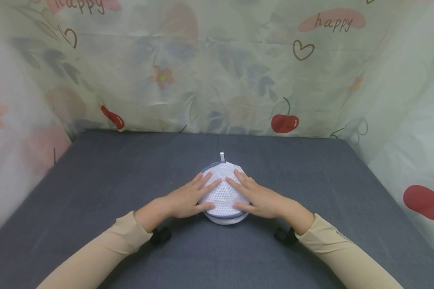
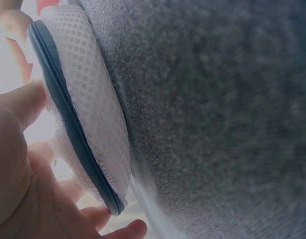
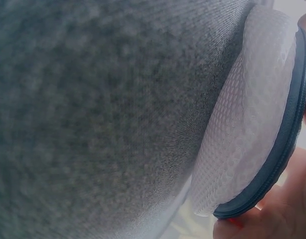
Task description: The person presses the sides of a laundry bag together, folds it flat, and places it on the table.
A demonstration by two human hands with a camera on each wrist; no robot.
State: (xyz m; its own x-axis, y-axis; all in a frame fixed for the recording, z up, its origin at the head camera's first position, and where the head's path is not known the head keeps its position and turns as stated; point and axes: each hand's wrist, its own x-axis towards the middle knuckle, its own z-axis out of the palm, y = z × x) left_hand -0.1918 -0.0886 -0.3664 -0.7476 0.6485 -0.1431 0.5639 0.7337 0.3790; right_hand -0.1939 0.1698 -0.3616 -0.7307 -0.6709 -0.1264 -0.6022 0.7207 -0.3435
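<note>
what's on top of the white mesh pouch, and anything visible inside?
Both hands lie flat on the white mesh pouch: left hand and right hand, fingers straight. Under it, the grey tabletop. Its blue zipper looks closed; contents hidden.

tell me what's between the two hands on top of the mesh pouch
Only a narrow bare strip of the white mesh pouch. The left hand and right hand lie flat on its top, fingertips close but apart, as the head view shows.
</note>
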